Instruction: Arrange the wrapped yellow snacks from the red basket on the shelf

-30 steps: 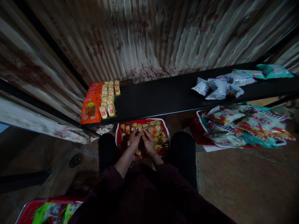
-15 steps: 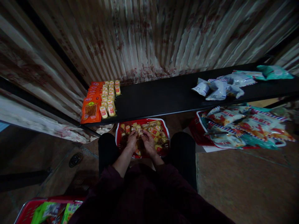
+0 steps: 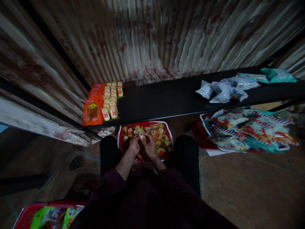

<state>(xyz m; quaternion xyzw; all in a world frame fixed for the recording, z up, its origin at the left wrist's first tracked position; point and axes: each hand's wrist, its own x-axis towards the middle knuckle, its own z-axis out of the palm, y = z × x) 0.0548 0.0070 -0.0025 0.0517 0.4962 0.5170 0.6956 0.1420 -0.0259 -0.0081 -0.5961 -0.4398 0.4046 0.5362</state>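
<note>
Between my knees is a red basket with a white rim (image 3: 169, 133), holding many small yellow packs (image 3: 156, 134) with red labels. Over its middle, my left hand (image 3: 134, 145) and my right hand (image 3: 150, 146) come close together, fingers bent around one small yellow pack (image 3: 141, 135). Both hands grip that pack at its near edge. Similar yellow packs (image 3: 113, 112) stand in rows on the black shelf (image 3: 157, 101), beside orange packets (image 3: 92, 111) at its left end.
White and blue bags (image 3: 220, 92) and teal bags (image 3: 278, 75) lie on the shelf's right part. Below them is a second red basket (image 3: 199, 135) heaped with snack bags (image 3: 259, 127). Another red basket (image 3: 26, 216) with green packets sits at lower left. A pleated curtain (image 3: 147, 41) hangs behind.
Both hands have shifted very slightly within the basket, still around the small pack. The things on the shelf stay as they were.
</note>
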